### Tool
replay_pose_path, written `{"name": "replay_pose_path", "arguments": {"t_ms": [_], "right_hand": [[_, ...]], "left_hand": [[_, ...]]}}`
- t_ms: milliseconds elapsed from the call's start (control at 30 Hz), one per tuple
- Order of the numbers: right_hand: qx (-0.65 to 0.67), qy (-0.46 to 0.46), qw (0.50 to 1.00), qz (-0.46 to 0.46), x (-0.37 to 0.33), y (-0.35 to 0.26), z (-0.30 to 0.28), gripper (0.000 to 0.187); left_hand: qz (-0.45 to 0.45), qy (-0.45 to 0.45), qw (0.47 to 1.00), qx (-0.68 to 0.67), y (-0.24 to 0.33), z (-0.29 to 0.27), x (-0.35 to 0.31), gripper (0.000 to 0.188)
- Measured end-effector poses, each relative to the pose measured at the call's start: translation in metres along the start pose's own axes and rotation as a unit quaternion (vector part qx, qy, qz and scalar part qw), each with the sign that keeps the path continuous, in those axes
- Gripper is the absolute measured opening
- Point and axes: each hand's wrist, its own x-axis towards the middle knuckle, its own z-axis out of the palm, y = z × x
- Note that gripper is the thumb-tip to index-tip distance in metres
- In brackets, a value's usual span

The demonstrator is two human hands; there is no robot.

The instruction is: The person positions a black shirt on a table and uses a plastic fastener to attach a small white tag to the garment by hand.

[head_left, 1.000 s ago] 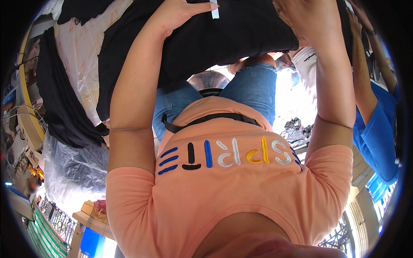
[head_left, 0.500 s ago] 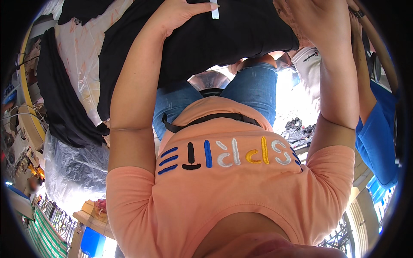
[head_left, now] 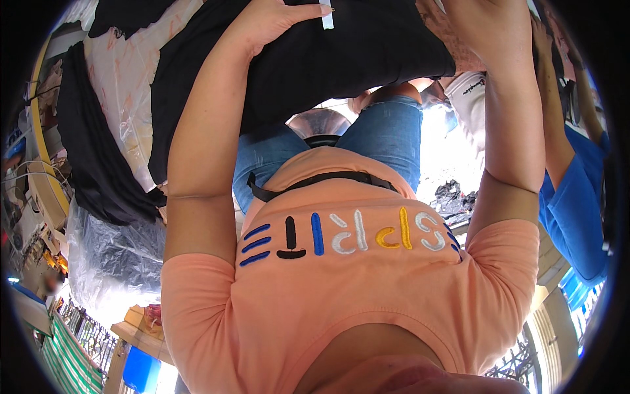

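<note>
Black cloth (head_left: 367, 59) spreads across the top of the view and hangs over my lap. A narrow white label (head_left: 327, 18) lies on it near the upper edge. My left hand (head_left: 270, 23) rests over the cloth, its thumb stretched out to touch the label; its other fingers are beyond the picture's top. On the right, my right hand (head_left: 489, 26) is at the cloth's right side, above a brown mottled surface (head_left: 453, 39). Its fingers are cut off by the top edge, so what it touches there cannot be seen.
More black cloth (head_left: 98, 144) and clear plastic sheeting (head_left: 118, 79) lie to the left, with a crumpled plastic bag (head_left: 111, 256) below. Close on my right is another person's arm in a blue sleeve (head_left: 574, 203). White cloth (head_left: 467, 105) hangs below my right hand.
My right hand and forearm have shifted slightly left and upward. The other person's arm at the far right has moved a little. My left hand, the label and the black cloth look unmoved.
</note>
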Motion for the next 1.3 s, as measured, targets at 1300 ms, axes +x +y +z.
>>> {"name": "replay_pose_path", "arguments": {"t_ms": [1300], "right_hand": [[0.145,0.032,0.985,0.089,-0.034,-0.007,0.035,0.007]], "left_hand": [[0.032,0.002,0.999,0.005,-0.013,-0.004,0.005,0.03]]}}
